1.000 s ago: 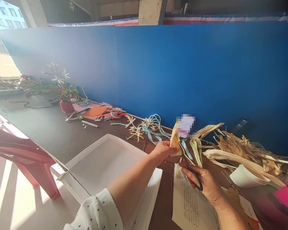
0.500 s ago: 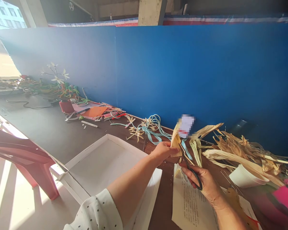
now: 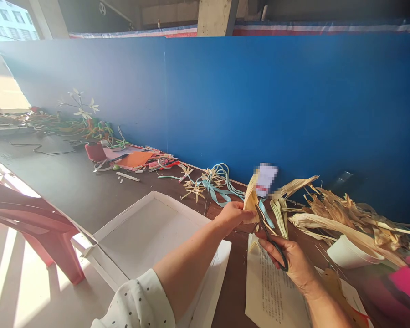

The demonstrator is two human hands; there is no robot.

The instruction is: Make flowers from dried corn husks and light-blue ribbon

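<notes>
Between the fingers of my left hand (image 3: 233,214) is a pale yellow corn husk (image 3: 250,197), held upright over the table. My right hand (image 3: 289,257) grips a pair of dark-handled scissors (image 3: 276,248), whose blades point up and left against the husk's lower right edge. Whether the blades are parted I cannot make out. Under my right hand lies a printed sheet (image 3: 269,291) with a small cut husk piece (image 3: 253,245) on it. Just behind the scissors is a greenish husk strip (image 3: 279,216).
A shallow white box lid (image 3: 123,232) lies left of my forearm. Dried husks (image 3: 348,212) are heaped at the right, near a white cup (image 3: 353,253). Husk flowers with blue cords (image 3: 222,171) sit by the blue partition (image 3: 259,100). A red plastic chair (image 3: 37,223) stands at the left.
</notes>
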